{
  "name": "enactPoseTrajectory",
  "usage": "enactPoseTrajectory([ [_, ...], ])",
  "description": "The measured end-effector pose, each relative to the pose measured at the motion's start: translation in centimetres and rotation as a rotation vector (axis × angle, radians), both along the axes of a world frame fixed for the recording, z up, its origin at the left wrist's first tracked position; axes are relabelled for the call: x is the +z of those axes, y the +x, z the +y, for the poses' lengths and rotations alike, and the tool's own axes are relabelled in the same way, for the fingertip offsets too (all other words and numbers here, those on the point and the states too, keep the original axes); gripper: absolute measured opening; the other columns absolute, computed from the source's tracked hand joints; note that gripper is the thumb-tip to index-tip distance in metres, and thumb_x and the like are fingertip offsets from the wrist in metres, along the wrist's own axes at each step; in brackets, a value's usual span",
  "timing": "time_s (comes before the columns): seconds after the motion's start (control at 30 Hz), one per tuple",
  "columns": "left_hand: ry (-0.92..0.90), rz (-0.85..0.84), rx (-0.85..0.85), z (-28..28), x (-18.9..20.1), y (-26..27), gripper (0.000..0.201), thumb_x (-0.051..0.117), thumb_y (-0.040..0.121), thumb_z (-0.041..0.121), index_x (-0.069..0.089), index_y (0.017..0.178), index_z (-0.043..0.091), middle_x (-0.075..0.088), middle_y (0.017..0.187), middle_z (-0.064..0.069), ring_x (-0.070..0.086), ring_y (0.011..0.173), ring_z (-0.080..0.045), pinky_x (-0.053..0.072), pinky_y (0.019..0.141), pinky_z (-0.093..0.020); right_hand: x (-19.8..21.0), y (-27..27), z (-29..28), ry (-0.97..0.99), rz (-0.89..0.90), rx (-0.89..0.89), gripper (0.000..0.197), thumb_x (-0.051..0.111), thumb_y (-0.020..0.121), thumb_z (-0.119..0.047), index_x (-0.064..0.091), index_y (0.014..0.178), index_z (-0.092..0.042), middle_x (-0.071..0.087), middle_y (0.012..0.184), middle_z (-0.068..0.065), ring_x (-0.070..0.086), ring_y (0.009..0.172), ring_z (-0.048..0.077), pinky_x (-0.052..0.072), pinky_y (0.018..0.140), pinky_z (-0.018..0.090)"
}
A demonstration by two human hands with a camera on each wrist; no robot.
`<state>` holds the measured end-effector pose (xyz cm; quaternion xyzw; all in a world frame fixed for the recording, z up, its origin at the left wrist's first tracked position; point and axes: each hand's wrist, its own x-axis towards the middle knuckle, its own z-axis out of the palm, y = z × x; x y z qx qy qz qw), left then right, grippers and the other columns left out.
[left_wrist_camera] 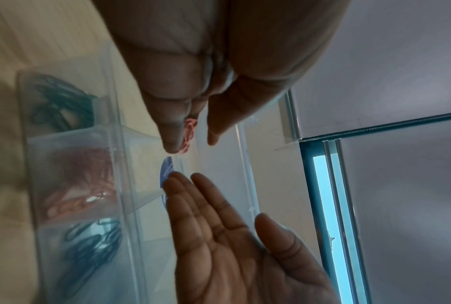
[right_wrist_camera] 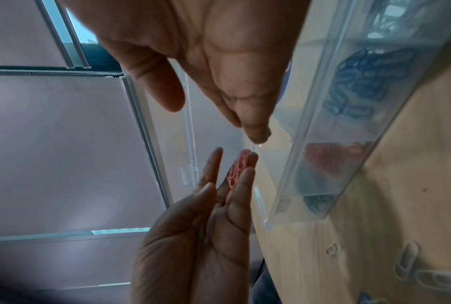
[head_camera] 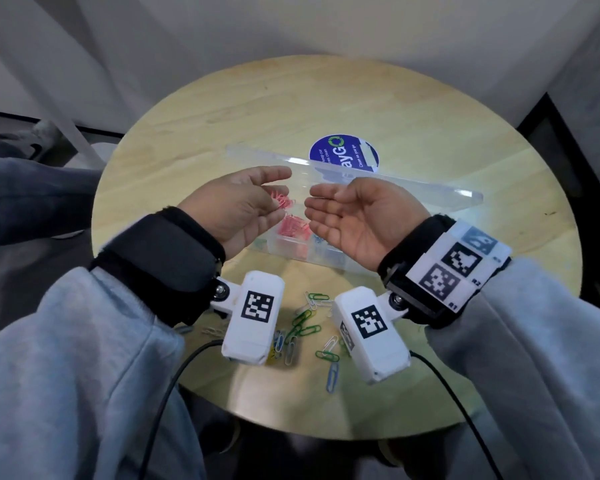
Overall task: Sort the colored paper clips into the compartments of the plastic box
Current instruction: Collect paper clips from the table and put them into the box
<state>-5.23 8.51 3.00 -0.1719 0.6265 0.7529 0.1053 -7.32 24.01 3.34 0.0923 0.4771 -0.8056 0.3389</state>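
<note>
Above the clear compartment box (head_camera: 302, 251) on the table (head_camera: 222, 109), my left hand (head_camera: 236, 206) cradles red paper clips (head_camera: 283, 202) on nearly straight, unclenched fingers (right_wrist_camera: 242, 185) while my right hand (head_camera: 350, 216) hovers flat and empty alongside; a slight tilt, I judge, could scatter them outside the red compartment (head_camera: 293, 226), among the loose clips (head_camera: 309, 320).

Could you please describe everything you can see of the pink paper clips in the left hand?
The pink paper clips are a small tangled cluster of thin looped wire, apparently plastic-coated. They lie across the fingers of the left hand, near the tips, with the thumb apart. The hand hovers above the clear box, over its compartment of matching pink clips. The right hand, palm up, is close but not touching them.
</note>
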Motion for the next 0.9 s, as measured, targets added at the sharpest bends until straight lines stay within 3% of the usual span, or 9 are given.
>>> enactPoseTrajectory([
  [0.1,-0.032,0.012,-0.029,0.3,-0.1,0.3,0.047,0.03,0.089,-0.014,0.053,0.115,0.018,0.047,0.126,-0.01,0.048,0.116,-0.015,0.043,0.087,-0.019,0.2,0.2,0.6,0.141,0.087,0.069,0.031,0.031,0.091,0.001,0.058,0.104,-0.005,0.056,0.12,0.015,0.053,0.119,0.024,0.044,0.097,0.029],
  [0.2,-0.053,0.045,-0.077,0.2,0.2,0.9,0.047,0.029,0.088,-0.015,0.058,0.104,0.019,0.052,0.122,-0.007,0.049,0.117,-0.015,0.043,0.089,-0.019,0.8,0.6,1.4,0.367,0.19,0.17,0.032,0.031,0.091,0.006,0.058,0.087,-0.01,0.063,0.095,0.009,0.061,0.088,0.017,0.05,0.082,0.024],
  [0.27,-0.101,0.079,-0.088,-0.6,0.7,1.1,0.046,0.03,0.087,-0.015,0.06,0.095,0.019,0.059,0.105,-0.005,0.06,0.101,-0.014,0.05,0.081,-0.021,1.0,0.9,2.3,0.482,0.296,0.255,0.031,0.034,0.091,0.007,0.058,0.081,-0.009,0.06,0.079,0.007,0.058,0.069,0.015,0.052,0.065,0.021],
  [0.37,-0.348,0.078,-0.076,-3.2,1.3,1.4,0.036,0.038,0.087,-0.01,0.061,0.082,0.016,0.062,0.08,-0.003,0.065,0.06,-0.007,0.053,0.051,-0.015,0.6,1.7,3.5,0.736,0.495,0.456,0.028,0.043,0.088,0.004,0.059,0.073,-0.013,0.058,0.067,0.003,0.055,0.056,0.013,0.05,0.052,0.021],
  [0.47,-0.706,-0.025,-0.092,-5.8,0.4,1.9,0.028,0.045,0.088,-0.003,0.059,0.074,0.018,0.057,0.072,-0.003,0.059,0.057,-0.013,0.048,0.047,-0.017,-0.1,2.5,3.3,0.988,0.655,0.668,0.02,0.053,0.087,-0.007,0.06,0.073,-0.02,0.058,0.065,-0.004,0.057,0.061,0.014,0.051,0.062,0.029],
  [0.57,-0.94,-0.123,-0.192,-6.6,-1.0,2.4,0.022,0.051,0.085,0.0,0.062,0.083,0.018,0.058,0.082,-0.005,0.054,0.075,-0.022,0.049,0.073,-0.031,-0.8,3.4,2.1,1.196,0.834,0.854,0.013,0.054,0.087,-0.017,0.063,0.091,-0.024,0.056,0.069,-0.011,0.051,0.063,0.005,0.044,0.065,0.016],
  [0.67,-1.157,-0.146,-0.344,-6.0,-2.0,2.7,0.032,0.053,0.083,0.002,0.063,0.108,0.018,0.057,0.1,-0.001,0.052,0.089,-0.019,0.039,0.08,-0.024,-1.7,3.7,0.8,1.313,0.944,0.975,0.028,0.053,0.087,-0.02,0.059,0.114,-0.024,0.06,0.1,-0.007,0.054,0.087,0.011,0.042,0.081,0.021],
  [0.73,-1.213,-0.169,-0.414,-5.5,-2.7,2.7,0.035,0.054,0.082,0.004,0.062,0.113,0.019,0.055,0.104,0.001,0.051,0.092,-0.017,0.038,0.081,-0.022,-2.5,3.9,0.3,1.346,0.97,1.031,0.034,0.054,0.088,-0.021,0.055,0.121,-0.027,0.054,0.117,-0.004,0.054,0.106,0.017,0.042,0.09,0.026],
  [0.9,-1.295,-0.222,-0.489,-4.7,-3.8,2.8,0.029,0.054,0.081,0.007,0.06,0.105,0.022,0.054,0.094,0.002,0.051,0.087,-0.019,0.039,0.073,-0.023,-3.8,3.6,0.0,1.395,0.96,1.144,0.047,0.054,0.083,-0.008,0.05,0.124,-0.03,0.044,0.124,-0.002,0.051,0.11,0.022,0.039,0.079,0.026],
])
